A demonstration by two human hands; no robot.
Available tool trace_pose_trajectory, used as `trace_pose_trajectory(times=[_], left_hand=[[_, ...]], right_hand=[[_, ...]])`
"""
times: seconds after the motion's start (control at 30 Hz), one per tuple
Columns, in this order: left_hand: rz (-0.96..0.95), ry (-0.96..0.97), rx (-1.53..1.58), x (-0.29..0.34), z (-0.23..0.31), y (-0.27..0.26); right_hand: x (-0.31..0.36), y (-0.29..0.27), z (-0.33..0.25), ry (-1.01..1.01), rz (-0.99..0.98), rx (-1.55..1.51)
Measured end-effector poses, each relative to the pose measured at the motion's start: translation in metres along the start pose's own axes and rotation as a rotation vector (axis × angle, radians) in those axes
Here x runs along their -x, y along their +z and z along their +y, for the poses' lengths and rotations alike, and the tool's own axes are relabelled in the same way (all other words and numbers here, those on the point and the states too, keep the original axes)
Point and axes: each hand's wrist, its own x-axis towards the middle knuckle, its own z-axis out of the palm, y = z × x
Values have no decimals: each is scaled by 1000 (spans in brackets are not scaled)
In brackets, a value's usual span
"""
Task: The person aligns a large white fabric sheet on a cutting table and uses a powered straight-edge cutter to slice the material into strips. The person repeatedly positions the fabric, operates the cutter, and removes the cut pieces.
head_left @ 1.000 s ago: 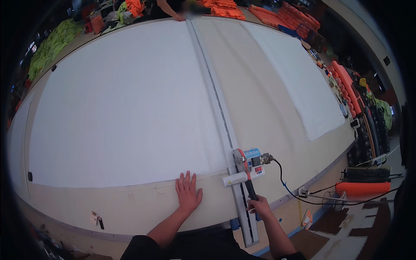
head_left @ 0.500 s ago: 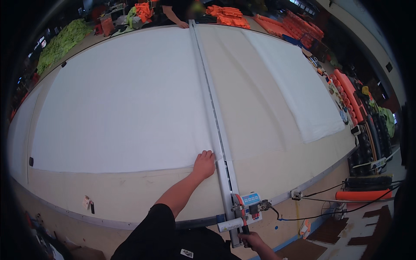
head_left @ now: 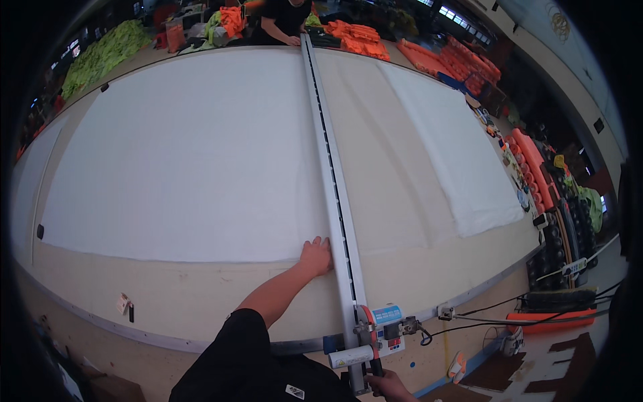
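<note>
One rail (head_left: pixel 330 167) beside left hand (head_left: pixel 316 256); black handle (head_left: pixel 376 368) in right hand (head_left: pixel 388 386).

Free room right of rail barrier (head_left: pixel 326 141)

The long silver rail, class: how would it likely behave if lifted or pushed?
The rail looks stiff, running straight across the table. It's probably heavier at its near end, where the machine sits. Being long and flat, it seems likelier to slide than roll.
</note>
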Motion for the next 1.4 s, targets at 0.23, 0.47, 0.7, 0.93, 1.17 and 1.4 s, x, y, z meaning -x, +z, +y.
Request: trace_pose_trajectory(times=[0.23, 0.47, 0.7, 0.93, 1.17, 1.4], left_hand=[[419, 109, -1, -77, 45, -88], [-254, 128, -323, -161, 111, -2], [533, 224, 226, -192, 139, -171], [927, 118, 370, -64, 18, -367], [842, -78, 639, 113, -104, -363], [906, -33, 146, 280, -230, -321]], right_hand=[[9, -1, -11, 126, -19, 3], [11, 7, 5, -122, 20, -6], [-18, -2, 32, -224, 29, -15], [-51, -10, 65, -256, 101, -6], [-67, -12, 72, -208, 78, 94], [-75, -76, 140, -540, 874, 633]])
